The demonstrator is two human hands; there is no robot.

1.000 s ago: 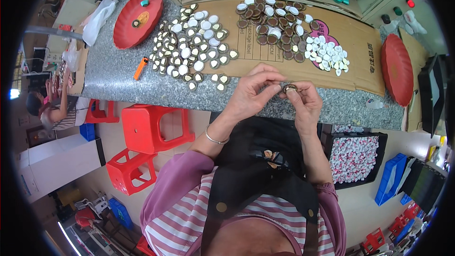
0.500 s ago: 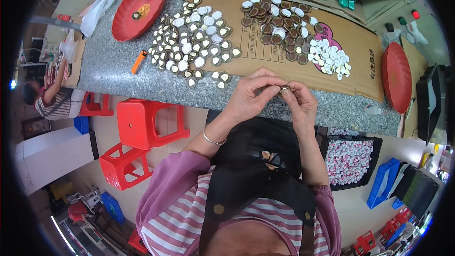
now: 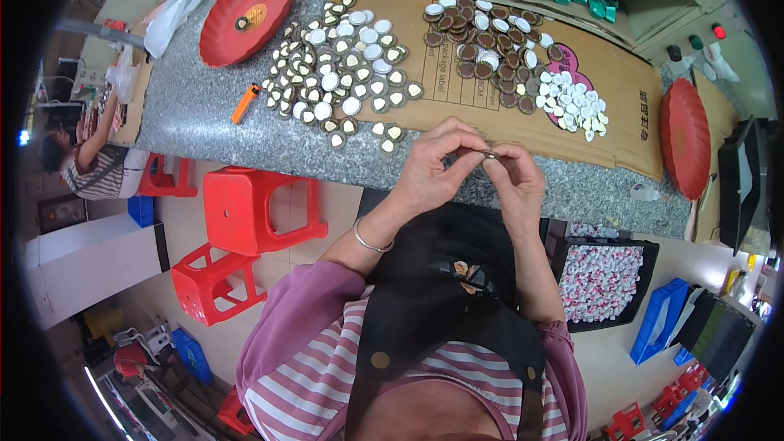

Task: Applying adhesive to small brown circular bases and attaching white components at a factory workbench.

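Currently, head view: left hand and right hand are meeting at the near edge of the granite table, fingertips pinching together on one small cap. Cap is mostly hiding behind the fingers, detail hard to make out. Loose caps are lying far-left on the cardboard sheet, well apart from the hands. Red stool is sitting near-left, under the table edge. Black tray of caps near-right is getting cut off by the arm.
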